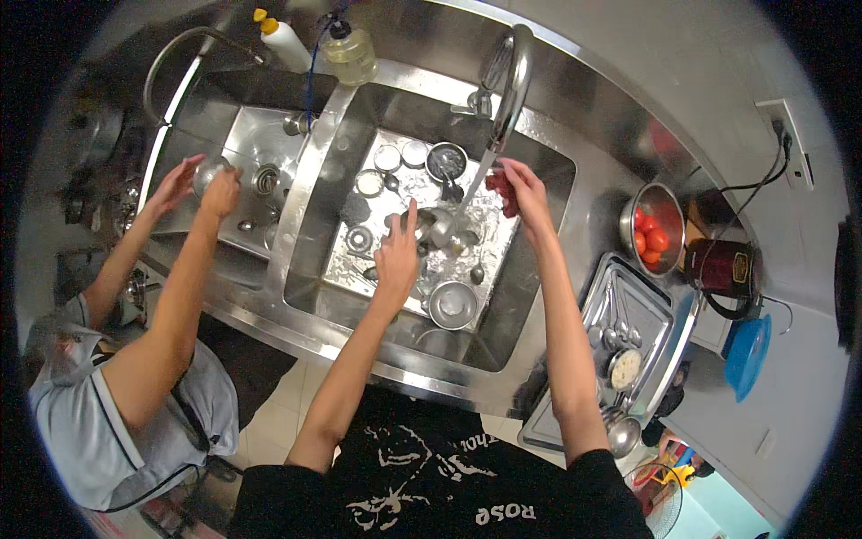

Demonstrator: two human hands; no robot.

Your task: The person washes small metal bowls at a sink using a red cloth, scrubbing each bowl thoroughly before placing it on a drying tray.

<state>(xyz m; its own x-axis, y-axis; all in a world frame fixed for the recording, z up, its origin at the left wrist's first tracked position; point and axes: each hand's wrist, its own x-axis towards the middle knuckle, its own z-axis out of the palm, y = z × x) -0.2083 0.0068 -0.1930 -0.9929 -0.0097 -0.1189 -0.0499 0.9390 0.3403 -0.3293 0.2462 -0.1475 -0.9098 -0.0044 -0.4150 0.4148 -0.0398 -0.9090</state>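
Observation:
My left hand (pixel 397 260) is over the right sink basin (pixel 314 260), closed with its forefinger stretched along a shiny rounded metal piece (pixel 436 226), a small bowl or ladle. Water from the curved faucet (pixel 516 81) runs down onto it. My right hand (pixel 525 193) is closed around a dark red scrubbing pad (pixel 501 192), to the right of the stream. Beneath my hands, the wet basin holds small round lids (pixel 388 158), a dark-rimmed cup (pixel 446 163), a spoon (pixel 477 271) and a round metal bowl (pixel 452 305).
At the left basin, another person's hands (pixel 220 190) hold a metal bowl. Soap bottles (pixel 350 56) stand behind. To the right are a bowl of tomatoes (pixel 653 235), a metal tray (pixel 660 310) with spoons, a dark red pot (pixel 723 274) and a blue basin (pixel 748 357).

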